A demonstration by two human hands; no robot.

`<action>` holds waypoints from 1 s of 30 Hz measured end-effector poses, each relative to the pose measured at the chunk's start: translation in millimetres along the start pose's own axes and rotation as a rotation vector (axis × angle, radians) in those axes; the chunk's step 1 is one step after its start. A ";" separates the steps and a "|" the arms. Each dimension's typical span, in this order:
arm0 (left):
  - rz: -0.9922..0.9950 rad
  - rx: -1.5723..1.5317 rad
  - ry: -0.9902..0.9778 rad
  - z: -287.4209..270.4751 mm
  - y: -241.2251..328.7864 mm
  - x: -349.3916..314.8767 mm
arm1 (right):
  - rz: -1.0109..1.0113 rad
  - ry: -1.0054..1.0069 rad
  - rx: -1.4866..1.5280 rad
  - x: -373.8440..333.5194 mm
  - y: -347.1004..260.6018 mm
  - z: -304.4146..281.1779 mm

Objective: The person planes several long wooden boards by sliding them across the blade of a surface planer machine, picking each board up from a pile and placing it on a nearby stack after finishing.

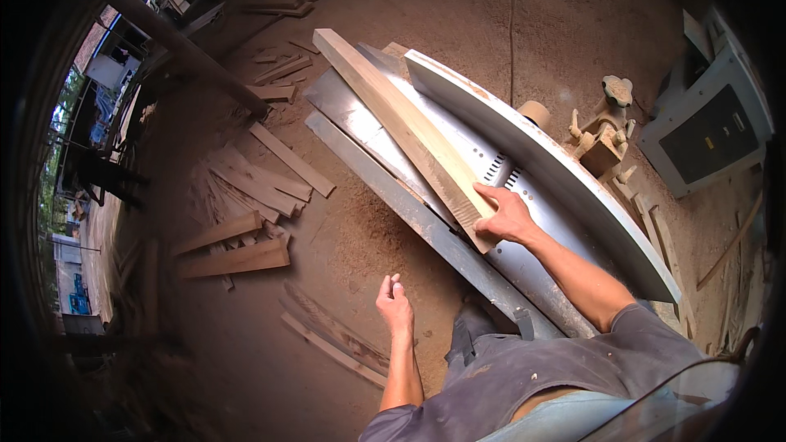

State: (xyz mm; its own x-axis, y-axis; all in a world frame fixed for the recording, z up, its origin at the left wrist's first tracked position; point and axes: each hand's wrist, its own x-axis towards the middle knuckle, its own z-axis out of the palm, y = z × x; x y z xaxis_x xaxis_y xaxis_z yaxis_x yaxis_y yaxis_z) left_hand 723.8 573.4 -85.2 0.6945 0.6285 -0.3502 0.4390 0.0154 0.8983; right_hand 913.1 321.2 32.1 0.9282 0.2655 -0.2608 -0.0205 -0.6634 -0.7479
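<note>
A long, squared wooden beam lies lengthwise on the shiny metal bed of a jointer, slanting from far left to near right. At its near end my right hand grips the wood, thumb and fingers round the end corners. Beside the beam on the right rises the pale, long fence of the machine. Slotted vents show in the bed between beam and fence. My left hand hangs in the air left of the machine, its fingers loosely curled together with nothing visible in them.
Loose boards and offcuts lie in piles on the dusty floor to the left. A knobbed clamp-like fitting stands behind the fence. At the far right is a grey machine cabinet. A grey rail edges the bed's left side.
</note>
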 end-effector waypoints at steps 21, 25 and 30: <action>-0.454 -1.120 -0.815 134.4 3.1 -273.0 | 0.344 -0.179 1.836 -534.7 173.6 -9.4; -0.462 -1.133 -0.848 144.2 10.2 -254.1 | 0.428 -0.089 1.672 -584.0 216.8 -15.0; -0.451 -1.109 -0.835 146.9 28.0 -206.9 | 0.482 0.069 1.472 -595.0 195.8 -11.7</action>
State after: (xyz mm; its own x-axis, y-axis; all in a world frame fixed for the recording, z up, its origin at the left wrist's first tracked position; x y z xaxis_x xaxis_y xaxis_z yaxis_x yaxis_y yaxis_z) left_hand 676.2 329.6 -26.6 0.9114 -0.2112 -0.3532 0.3174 0.9071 0.2765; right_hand 361.1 25.2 48.0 0.7401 0.1777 -0.6486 -0.6087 0.5872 -0.5336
